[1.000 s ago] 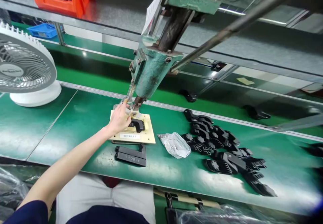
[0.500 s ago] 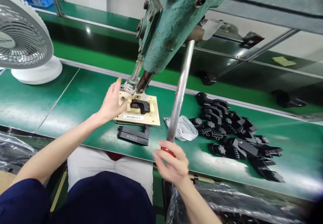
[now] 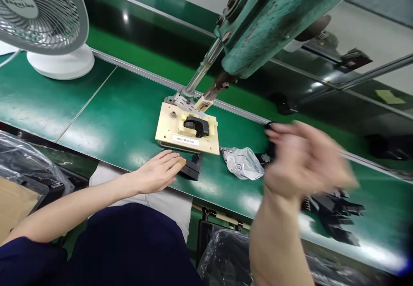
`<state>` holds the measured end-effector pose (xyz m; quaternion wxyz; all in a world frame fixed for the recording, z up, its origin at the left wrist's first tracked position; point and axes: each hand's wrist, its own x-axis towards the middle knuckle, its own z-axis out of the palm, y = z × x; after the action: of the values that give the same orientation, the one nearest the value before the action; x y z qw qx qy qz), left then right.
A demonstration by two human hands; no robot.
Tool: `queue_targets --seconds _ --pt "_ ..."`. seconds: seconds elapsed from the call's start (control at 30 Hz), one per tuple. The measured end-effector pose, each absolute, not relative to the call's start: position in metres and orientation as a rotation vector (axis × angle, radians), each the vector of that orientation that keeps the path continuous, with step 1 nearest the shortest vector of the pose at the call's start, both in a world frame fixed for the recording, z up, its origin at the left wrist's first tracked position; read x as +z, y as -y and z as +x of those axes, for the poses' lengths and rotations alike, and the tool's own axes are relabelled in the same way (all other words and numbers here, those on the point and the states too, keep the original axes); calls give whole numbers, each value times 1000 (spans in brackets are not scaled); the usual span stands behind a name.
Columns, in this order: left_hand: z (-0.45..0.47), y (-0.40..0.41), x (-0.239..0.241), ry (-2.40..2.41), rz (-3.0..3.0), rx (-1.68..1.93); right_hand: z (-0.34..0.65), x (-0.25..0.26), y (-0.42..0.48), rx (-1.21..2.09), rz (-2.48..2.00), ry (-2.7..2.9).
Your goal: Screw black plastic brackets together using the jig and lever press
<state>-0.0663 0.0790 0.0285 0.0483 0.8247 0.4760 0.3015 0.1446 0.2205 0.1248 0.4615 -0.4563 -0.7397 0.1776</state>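
Note:
My left hand [image 3: 163, 172] lies palm-down over the black BOSCH-marked plastic part [image 3: 193, 168] at the bench's front edge. Its fingers are stretched out and cover most of that part. Behind it, a cream fixture plate [image 3: 163, 124] with a printed label holds a small curved black plastic piece [image 3: 202, 127] in its nest. Over on the right, my right hand [image 3: 300, 161] is smeared by motion above the pile of black plastic parts [image 3: 338, 217]. Its fingertips are at a dark part near the pile's back, and whether they grip it is not clear.
A green press [image 3: 274, 28] leans over the fixture from the upper right. Beside the fixture lies a crumpled clear plastic bag [image 3: 243, 163]. On the left stands a white fan [image 3: 61, 62]. Plastic-lined containers [image 3: 226, 256] sit below the bench edge.
My right hand has let go of the press lever's red-ended handle and moved right to the black parts. My left hand has left the fixture's side and come down onto the BOSCH-marked part.

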Motion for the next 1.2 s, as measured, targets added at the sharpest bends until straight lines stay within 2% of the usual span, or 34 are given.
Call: queue_targets --seconds 0.1,0.23,0.37,0.47,0.53,0.6,0.7,0.77,0.93,1.2 --pt "-58 -87 27 -1523 2594 764 103 111 -252 355 -1057 2286" --pt "-54 -95 29 -1573 2655 691 71 99 -277 243 -1183 2845" --pt "-53 -101 38 -1587 2600 571 52 115 -290 79 -1310 2966" --pt "-54 -103 43 -1572 2518 455 56 134 -294 74 -1333 2930" --pt "-55 -104 42 -1588 2428 397 74 140 -292 181 -1283 2811" --pt "-56 -104 39 -1604 2352 371 100 135 -284 453 -1242 2510" --pt "-57 -104 35 -1586 2322 367 142 109 -260 1008 -1166 1704" --pt "-56 -104 33 -1578 2323 364 164 87 -239 1250 -1064 1223" --pt "-56 -102 29 -1618 2363 390 189 52 -201 1314 -984 888" --pt "-52 -101 31 -1673 2360 368 198 38 -199 1537 -718 736"
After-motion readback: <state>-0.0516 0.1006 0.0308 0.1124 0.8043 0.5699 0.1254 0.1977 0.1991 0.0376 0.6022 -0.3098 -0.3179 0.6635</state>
